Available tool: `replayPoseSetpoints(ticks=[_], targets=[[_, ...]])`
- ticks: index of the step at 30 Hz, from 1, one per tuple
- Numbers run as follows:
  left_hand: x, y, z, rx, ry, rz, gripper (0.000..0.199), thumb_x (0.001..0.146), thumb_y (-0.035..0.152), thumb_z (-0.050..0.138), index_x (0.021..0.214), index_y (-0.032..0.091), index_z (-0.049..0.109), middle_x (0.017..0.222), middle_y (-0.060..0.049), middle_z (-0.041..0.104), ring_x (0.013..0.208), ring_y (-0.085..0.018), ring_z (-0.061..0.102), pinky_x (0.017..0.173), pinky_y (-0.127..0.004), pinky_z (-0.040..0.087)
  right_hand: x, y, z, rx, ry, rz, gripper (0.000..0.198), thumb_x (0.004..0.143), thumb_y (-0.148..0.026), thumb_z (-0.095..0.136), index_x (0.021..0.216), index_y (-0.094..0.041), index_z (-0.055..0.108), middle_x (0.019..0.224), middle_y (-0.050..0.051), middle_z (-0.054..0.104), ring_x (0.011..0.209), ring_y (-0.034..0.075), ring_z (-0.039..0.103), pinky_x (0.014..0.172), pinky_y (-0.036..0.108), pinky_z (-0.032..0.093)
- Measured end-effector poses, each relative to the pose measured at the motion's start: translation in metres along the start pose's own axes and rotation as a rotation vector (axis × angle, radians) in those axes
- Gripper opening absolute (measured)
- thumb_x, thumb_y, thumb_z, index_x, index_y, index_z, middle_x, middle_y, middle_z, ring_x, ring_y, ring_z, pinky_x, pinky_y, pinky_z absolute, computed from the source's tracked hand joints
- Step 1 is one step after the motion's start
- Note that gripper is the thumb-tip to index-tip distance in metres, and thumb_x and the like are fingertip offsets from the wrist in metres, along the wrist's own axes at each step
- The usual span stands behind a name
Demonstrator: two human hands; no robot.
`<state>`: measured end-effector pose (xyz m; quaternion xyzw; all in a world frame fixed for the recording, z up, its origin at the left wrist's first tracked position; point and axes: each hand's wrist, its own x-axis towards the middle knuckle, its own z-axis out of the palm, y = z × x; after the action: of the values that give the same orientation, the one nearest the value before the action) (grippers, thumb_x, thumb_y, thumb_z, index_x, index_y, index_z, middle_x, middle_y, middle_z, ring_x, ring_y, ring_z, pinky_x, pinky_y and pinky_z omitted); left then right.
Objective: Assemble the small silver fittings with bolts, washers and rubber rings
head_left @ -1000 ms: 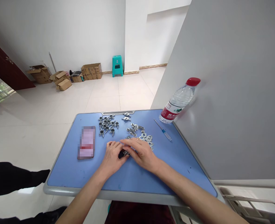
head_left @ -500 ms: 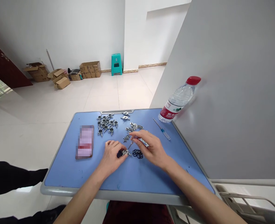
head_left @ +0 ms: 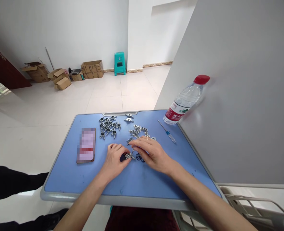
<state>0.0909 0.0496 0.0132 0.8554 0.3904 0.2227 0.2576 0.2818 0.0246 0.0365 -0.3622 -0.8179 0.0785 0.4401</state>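
Observation:
My left hand (head_left: pixel 116 159) rests on the blue table, thumb and fingers closed on a small metal fitting (head_left: pixel 128 156). Something dark shows beneath those fingers. My right hand (head_left: pixel 149 152) is pinched around a small screwdriver (head_left: pixel 132 152), mostly hidden by the fingers; its thin shaft points down at the fitting. Black rubber rings (head_left: pixel 139 157) lie partly under my right hand. Just beyond the fingertips is a little pile of screws (head_left: pixel 129 141). Behind my right hand lie loose metal pieces (head_left: pixel 137 129).
Several metal fittings with black centres (head_left: pixel 108 125) lie at the back left, with two metal pieces (head_left: pixel 128 119) beside them. A phone (head_left: pixel 87 145) lies left, a blue-handled screwdriver (head_left: pixel 167 131) right. A water bottle (head_left: pixel 184 101) stands by the grey panel (head_left: pixel 243 96). A person's dark-clothed leg (head_left: pixel 14 183) shows at left.
My right hand has shifted slightly left and closer to the fitting, bringing the shaft more upright and covering more of the black rings. My left hand keeps its hold. The view has shifted slightly.

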Motion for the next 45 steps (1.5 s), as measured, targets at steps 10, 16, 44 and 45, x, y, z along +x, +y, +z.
replayPoseSetpoints(ticks=[10, 16, 44, 45], targets=[[0.000, -0.002, 0.002, 0.003, 0.011, 0.019, 0.010, 0.082, 0.016, 0.067, 0.085, 0.022, 0.059, 0.090, 0.001, 0.065, 0.092, -0.021, 0.057, 0.091, -0.041, 0.036, 0.000, -0.001, 0.001, -0.003, -0.023, 0.016, 0.021, 0.097, -0.013, 0.045, 0.113, -0.019, 0.056, 0.090, 0.006, 0.070, 0.074, 0.017, 0.060, 0.066, 0.031, 0.048], [-0.002, -0.002, 0.002, 0.007, 0.008, 0.019, 0.011, 0.082, 0.016, 0.067, 0.085, 0.022, 0.059, 0.091, 0.002, 0.065, 0.091, -0.020, 0.056, 0.092, -0.040, 0.035, -0.001, 0.001, 0.001, -0.029, -0.003, 0.031, 0.020, 0.096, -0.012, 0.046, 0.112, -0.018, 0.057, 0.088, 0.006, 0.069, 0.073, 0.017, 0.060, 0.068, 0.030, 0.048], [-0.001, -0.007, 0.007, 0.049, 0.060, 0.059, 0.007, 0.084, 0.022, 0.067, 0.085, 0.021, 0.060, 0.087, 0.001, 0.065, 0.089, -0.020, 0.058, 0.097, -0.043, 0.034, 0.001, -0.019, 0.016, -0.152, 0.134, 0.099, 0.013, 0.096, -0.017, 0.049, 0.089, -0.020, 0.059, 0.070, 0.002, 0.067, 0.059, 0.014, 0.058, 0.059, 0.026, 0.046], [0.000, -0.008, 0.007, 0.043, 0.061, 0.055, 0.006, 0.085, 0.021, 0.066, 0.085, 0.021, 0.060, 0.087, 0.001, 0.066, 0.090, -0.020, 0.058, 0.098, -0.044, 0.033, 0.000, -0.019, 0.015, -0.154, 0.135, 0.109, 0.013, 0.096, -0.017, 0.049, 0.088, -0.020, 0.059, 0.070, 0.002, 0.067, 0.059, 0.014, 0.058, 0.059, 0.026, 0.046]])
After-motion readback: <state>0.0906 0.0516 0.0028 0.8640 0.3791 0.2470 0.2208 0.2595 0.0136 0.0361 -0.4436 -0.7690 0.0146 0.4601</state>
